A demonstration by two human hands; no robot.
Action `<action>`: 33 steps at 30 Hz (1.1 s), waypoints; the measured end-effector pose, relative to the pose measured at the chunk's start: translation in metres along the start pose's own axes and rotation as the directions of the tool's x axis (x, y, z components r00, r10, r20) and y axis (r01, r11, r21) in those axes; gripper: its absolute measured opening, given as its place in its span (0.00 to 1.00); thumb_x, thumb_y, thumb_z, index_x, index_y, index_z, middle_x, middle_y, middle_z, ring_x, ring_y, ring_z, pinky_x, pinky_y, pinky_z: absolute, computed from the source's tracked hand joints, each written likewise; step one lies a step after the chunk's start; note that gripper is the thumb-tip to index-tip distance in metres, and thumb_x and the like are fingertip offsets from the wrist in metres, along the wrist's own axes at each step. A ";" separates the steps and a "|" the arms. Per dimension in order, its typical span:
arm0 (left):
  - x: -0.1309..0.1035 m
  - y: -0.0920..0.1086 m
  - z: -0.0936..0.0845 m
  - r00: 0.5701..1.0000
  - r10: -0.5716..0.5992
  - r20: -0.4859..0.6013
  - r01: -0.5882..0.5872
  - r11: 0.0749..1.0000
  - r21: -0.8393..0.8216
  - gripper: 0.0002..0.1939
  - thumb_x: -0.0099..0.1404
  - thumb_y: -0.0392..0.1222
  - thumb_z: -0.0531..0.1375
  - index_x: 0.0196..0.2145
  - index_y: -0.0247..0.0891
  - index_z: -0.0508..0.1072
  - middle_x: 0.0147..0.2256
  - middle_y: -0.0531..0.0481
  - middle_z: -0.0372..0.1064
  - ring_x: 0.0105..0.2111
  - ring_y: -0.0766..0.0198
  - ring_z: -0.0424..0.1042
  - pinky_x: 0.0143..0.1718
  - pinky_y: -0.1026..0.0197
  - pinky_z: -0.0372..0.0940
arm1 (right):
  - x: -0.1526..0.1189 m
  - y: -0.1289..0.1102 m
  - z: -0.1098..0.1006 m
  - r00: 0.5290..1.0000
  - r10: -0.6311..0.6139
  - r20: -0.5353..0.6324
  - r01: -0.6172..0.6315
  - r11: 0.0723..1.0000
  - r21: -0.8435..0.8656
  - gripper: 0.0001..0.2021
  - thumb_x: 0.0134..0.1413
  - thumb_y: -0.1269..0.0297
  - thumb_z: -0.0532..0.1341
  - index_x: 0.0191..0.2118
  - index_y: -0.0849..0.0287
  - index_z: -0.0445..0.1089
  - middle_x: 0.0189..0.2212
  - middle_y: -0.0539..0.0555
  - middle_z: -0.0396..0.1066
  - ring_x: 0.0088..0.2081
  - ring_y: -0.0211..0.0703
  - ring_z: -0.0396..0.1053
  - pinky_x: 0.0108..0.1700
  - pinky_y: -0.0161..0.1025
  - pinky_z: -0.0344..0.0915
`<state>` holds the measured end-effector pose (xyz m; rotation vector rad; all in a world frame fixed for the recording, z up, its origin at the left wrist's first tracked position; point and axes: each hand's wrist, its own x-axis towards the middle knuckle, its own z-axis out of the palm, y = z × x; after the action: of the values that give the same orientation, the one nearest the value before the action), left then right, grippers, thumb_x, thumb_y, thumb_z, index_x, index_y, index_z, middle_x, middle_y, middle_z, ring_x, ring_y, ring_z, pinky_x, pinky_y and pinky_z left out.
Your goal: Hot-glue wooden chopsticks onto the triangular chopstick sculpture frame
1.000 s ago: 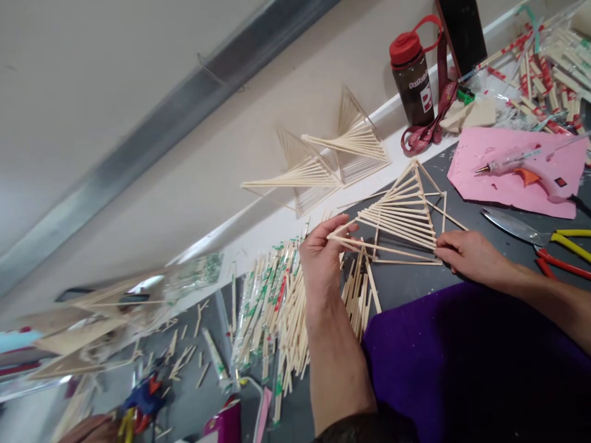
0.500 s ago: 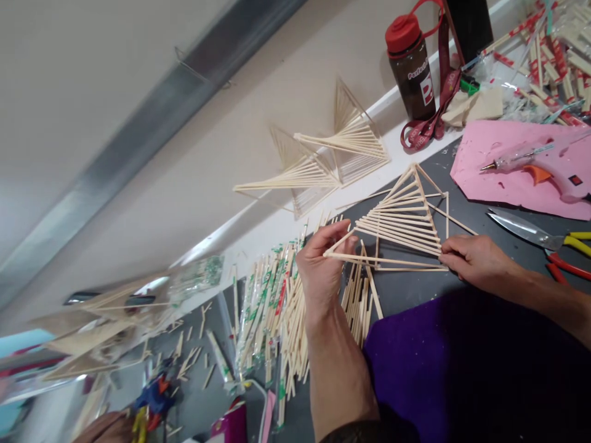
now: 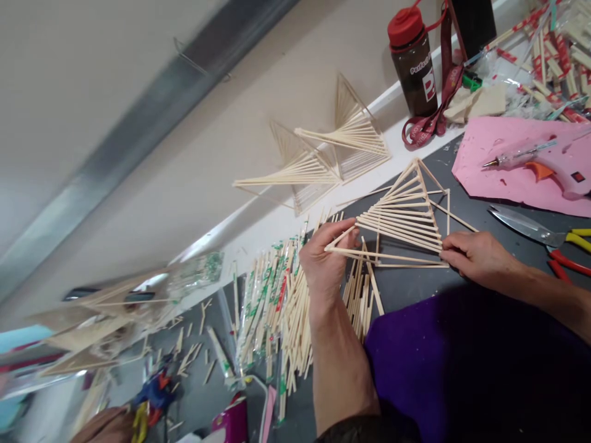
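Note:
Both hands hold a frame of pale wooden chopsticks (image 3: 406, 225), a triangular skeleton with a fanned row of sticks across one side. My left hand (image 3: 324, 257) is closed around its left corner, thumb and fingertips at the stick ends. My right hand (image 3: 478, 255) pinches the right end of the lowest sticks in the row. The frame's peak points away from me, and its lower edge lies above the dark grey table. Beside my left hand lies a pile of loose chopsticks (image 3: 295, 329), some partly behind my forearm.
A glue gun (image 3: 512, 159) rests on a pink sheet (image 3: 480, 141). Cutters (image 3: 524, 224) lie at right. A red-capped bottle (image 3: 413, 71) and two finished-looking stick frames (image 3: 355, 140) stand along the wall. Wrapped chopsticks (image 3: 263, 301) and another person's hand (image 3: 106, 424) are at left.
Both hands keep their grip on the chopstick frame, which stays almost in place. The view has shifted slightly.

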<state>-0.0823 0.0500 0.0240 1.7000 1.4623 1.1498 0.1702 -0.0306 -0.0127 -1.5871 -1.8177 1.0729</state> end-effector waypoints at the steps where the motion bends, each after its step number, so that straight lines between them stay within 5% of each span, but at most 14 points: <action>1: 0.000 0.001 0.000 1.000 -0.004 -0.002 0.004 1.000 0.012 0.10 0.56 0.46 0.68 0.36 0.42 0.81 0.31 0.51 0.75 0.23 0.70 0.70 0.25 0.65 0.66 | 0.000 0.000 0.000 1.000 -0.002 -0.001 0.002 1.000 -0.001 0.09 0.58 0.65 0.55 0.31 0.58 0.72 0.27 0.52 0.73 0.30 0.39 0.68 0.34 0.33 0.60; 9: 0.001 -0.004 -0.002 1.000 0.017 0.000 -0.017 0.998 0.066 0.12 0.57 0.47 0.67 0.38 0.42 0.80 0.30 0.51 0.76 0.24 0.68 0.71 0.25 0.66 0.66 | 0.001 -0.001 0.000 1.000 0.004 -0.001 -0.004 1.000 -0.014 0.09 0.58 0.64 0.56 0.31 0.58 0.72 0.27 0.52 0.73 0.29 0.39 0.69 0.34 0.33 0.60; 19: 0.003 -0.004 -0.004 0.969 0.248 0.025 -0.249 0.965 0.086 0.08 0.59 0.42 0.67 0.37 0.44 0.81 0.34 0.49 0.77 0.26 0.68 0.73 0.26 0.65 0.68 | 0.000 -0.004 -0.003 0.999 0.039 0.018 -0.039 0.999 0.001 0.09 0.59 0.65 0.56 0.32 0.59 0.72 0.29 0.52 0.74 0.30 0.38 0.69 0.34 0.33 0.60; 33: 0.005 0.000 -0.003 0.969 0.246 0.035 -0.249 0.957 0.151 0.08 0.59 0.44 0.66 0.36 0.43 0.81 0.31 0.50 0.76 0.25 0.68 0.72 0.30 0.63 0.68 | 0.001 -0.007 -0.005 0.998 0.058 0.031 -0.058 0.998 0.003 0.08 0.58 0.66 0.56 0.31 0.58 0.71 0.27 0.51 0.73 0.28 0.37 0.68 0.33 0.33 0.59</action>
<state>-0.0845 0.0546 0.0264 2.0417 1.3877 1.1726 0.1699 -0.0288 -0.0043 -1.6387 -1.7983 1.1324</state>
